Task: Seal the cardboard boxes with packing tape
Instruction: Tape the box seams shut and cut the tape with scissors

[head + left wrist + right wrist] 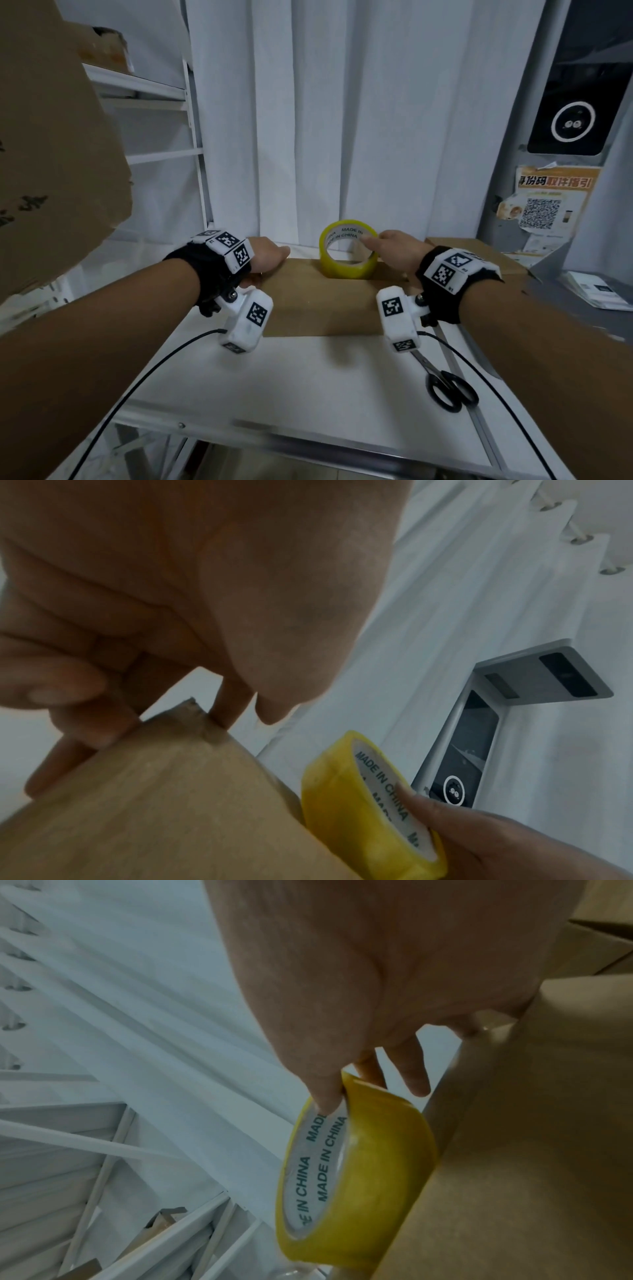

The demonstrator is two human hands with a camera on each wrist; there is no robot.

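A flat brown cardboard box [318,301] lies on the white table [308,377]. My left hand [270,255] grips its far left corner, and in the left wrist view the fingers [85,718] curl over the edge of the box [154,804]. A yellow roll of packing tape [349,253] stands on edge at the far side of the box top. My right hand [387,245] pinches the roll with the thumb inside the core. The right wrist view shows that thumb [325,1093] in the roll [377,1164], next to the box [531,1150].
Black scissors [448,387] lie on the table at the front right. A second cardboard box [479,253] sits behind my right wrist. A large cardboard sheet [51,137] looms at the left beside a white shelf [154,92]. A white curtain [342,120] hangs behind; papers [596,291] lie at the right.
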